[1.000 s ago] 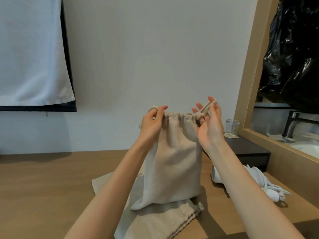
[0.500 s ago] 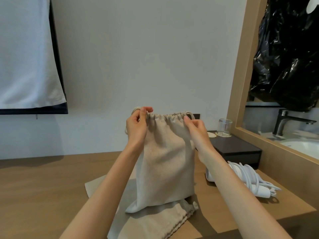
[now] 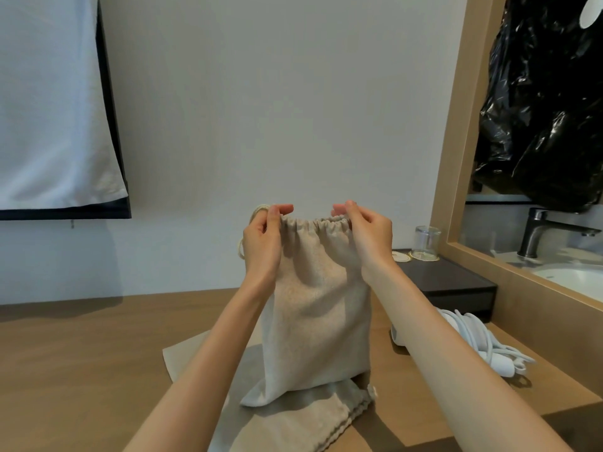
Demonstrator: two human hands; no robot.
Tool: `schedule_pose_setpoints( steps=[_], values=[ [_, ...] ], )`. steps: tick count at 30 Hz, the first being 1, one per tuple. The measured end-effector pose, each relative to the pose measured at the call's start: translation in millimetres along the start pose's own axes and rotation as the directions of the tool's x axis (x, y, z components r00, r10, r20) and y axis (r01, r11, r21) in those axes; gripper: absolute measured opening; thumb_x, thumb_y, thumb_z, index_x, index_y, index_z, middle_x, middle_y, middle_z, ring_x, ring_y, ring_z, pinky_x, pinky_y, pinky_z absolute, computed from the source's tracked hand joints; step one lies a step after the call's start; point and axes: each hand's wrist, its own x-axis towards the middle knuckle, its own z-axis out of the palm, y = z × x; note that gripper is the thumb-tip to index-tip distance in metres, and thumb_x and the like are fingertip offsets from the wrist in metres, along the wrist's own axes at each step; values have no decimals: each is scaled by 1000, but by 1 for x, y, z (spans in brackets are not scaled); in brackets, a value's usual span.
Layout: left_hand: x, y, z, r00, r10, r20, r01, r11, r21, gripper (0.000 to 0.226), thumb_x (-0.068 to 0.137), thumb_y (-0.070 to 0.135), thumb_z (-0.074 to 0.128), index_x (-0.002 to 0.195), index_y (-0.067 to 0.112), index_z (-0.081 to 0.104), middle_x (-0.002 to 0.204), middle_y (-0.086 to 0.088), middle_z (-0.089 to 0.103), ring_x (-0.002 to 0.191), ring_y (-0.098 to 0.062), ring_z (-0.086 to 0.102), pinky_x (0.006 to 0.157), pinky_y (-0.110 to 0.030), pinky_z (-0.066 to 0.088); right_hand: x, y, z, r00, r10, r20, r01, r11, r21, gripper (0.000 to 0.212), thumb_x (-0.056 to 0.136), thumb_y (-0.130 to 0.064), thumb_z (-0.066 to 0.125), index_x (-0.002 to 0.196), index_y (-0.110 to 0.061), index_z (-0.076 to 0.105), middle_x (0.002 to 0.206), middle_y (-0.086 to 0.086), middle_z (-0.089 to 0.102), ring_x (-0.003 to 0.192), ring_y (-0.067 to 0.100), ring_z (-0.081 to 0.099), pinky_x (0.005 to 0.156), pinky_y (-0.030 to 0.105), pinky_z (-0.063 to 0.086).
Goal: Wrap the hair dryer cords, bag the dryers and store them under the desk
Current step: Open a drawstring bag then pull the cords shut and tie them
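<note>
A beige drawstring bag hangs upright over the wooden desk, its bottom touching a second beige bag that lies flat. My left hand pinches the gathered mouth at its left corner, where a loop of cord shows. At the right corner, my right hand pinches the same gathered rim. A white hair dryer with its cord wound around it lies on the desk to the right, partly behind my right forearm. What the held bag contains is hidden.
A dark box stands at the back right with an upturned glass on it. Right of it, a wooden frame borders a sink and dark faucet. A white cloth hangs at the upper left.
My right hand let go of the drawstring loop it held up and came down to pinch the bag's right rim. The mouth of the bag is spread wider between both hands.
</note>
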Motion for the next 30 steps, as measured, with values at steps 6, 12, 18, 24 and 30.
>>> schedule_pose_setpoints(
  steps=[6,12,18,24,30],
  values=[
    [14,6,9,987,-41,-158,27,996,-89,37,103,23,35,77,19,61,91,17,67,89,4,57,78,-15,40,3,-1,12,959,-47,-280,65,996,54,36,99,-27,47,74,-18,71,58,-7,55,51,2,44,44,6,33],
    [38,6,7,936,-187,-297,108,959,-263,37,103,20,32,75,17,55,88,7,70,79,-9,62,73,-23,48,7,-2,13,922,99,-374,35,941,337,37,99,-23,47,69,-15,67,75,-6,68,77,9,67,70,17,53],
    [50,10,-8,880,-382,-280,223,856,-466,35,104,18,29,73,13,44,84,0,65,74,-14,66,62,-23,54,10,1,11,926,162,-340,2,900,436,34,99,-23,48,72,-11,65,86,4,70,84,13,69,78,24,58],
    [25,-3,-8,950,-259,-174,190,923,-336,33,104,26,29,81,17,51,92,3,67,79,-16,67,77,-25,53,8,10,6,970,20,-242,77,921,382,30,101,-30,41,83,-15,60,87,0,71,80,13,70,75,23,55],
    [-9,-10,4,991,-121,-55,111,981,-160,29,104,32,29,88,25,53,93,5,64,90,-8,62,89,-30,49,-6,35,16,988,-150,38,144,980,134,14,100,-27,45,111,-28,53,117,4,59,102,10,63,81,17,51]
  ],
)
